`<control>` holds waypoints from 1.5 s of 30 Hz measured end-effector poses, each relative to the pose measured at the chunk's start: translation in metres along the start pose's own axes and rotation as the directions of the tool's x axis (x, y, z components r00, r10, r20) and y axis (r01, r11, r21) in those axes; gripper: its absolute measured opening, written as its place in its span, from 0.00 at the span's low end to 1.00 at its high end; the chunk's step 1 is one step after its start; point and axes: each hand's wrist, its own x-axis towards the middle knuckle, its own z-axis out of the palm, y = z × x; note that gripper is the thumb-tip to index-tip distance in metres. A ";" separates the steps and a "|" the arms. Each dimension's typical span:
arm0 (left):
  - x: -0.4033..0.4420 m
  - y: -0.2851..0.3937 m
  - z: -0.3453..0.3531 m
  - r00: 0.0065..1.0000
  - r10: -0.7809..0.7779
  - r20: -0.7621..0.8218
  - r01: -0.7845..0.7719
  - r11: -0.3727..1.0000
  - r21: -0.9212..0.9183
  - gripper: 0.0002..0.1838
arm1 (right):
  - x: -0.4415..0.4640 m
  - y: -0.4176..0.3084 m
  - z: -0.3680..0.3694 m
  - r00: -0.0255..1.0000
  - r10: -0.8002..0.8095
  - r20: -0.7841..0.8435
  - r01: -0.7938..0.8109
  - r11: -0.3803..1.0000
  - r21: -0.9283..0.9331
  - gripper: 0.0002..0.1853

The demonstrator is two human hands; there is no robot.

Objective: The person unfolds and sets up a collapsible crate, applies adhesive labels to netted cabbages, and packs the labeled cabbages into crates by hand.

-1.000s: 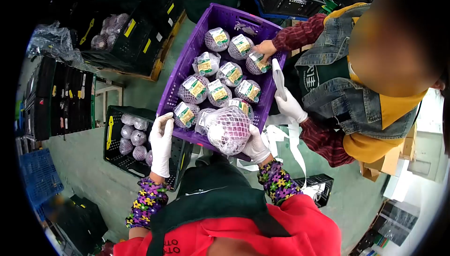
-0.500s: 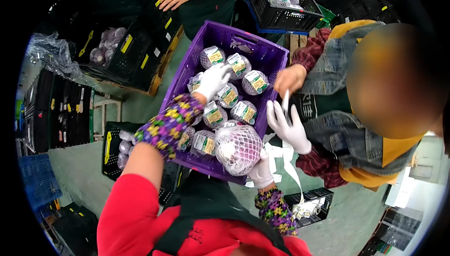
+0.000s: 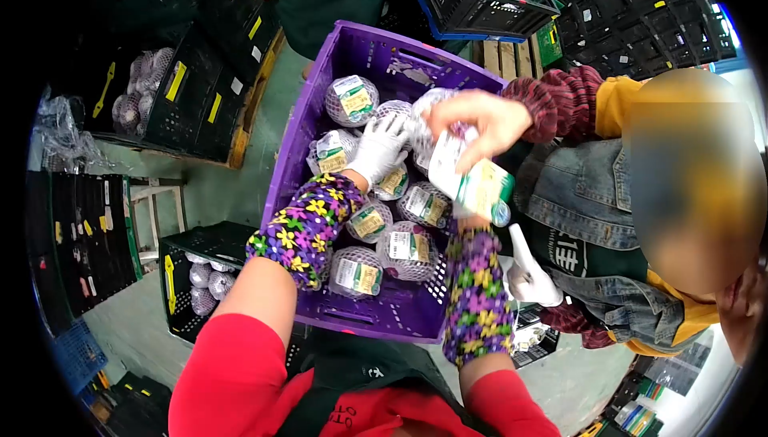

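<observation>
And there's your left hand, gloved, fingers slightly spread over the netted produce, which sits labelled inside the purple crate right in front of you. Your right flowered sleeve reaches over the crate's near right corner, but that hand is hidden; whether it grips, you can't tell. A co-worker's bare hand, blurred, holds a label just above it.
</observation>
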 end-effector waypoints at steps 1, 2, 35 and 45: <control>0.001 0.000 -0.005 1.000 -0.005 -0.012 0.005 1.000 -0.010 0.30 | -0.003 0.003 -0.009 0.968 0.252 -0.015 -0.236 0.925 0.299 0.18; 0.001 -0.001 -0.009 1.000 -0.011 -0.024 0.010 1.000 -0.021 0.29 | -0.005 0.017 -0.020 0.942 0.326 -0.077 -0.263 0.863 0.433 0.16; -0.146 0.053 -0.061 0.996 0.021 0.089 -0.019 1.000 -0.022 0.34 | 0.090 -0.111 0.425 0.281 0.748 -0.601 -0.926 0.375 0.034 0.21; -0.152 0.068 -0.178 0.965 -0.231 0.123 0.262 0.855 -0.448 0.24 | 0.074 -0.127 0.428 0.431 0.545 -0.719 -0.867 0.470 -0.164 0.04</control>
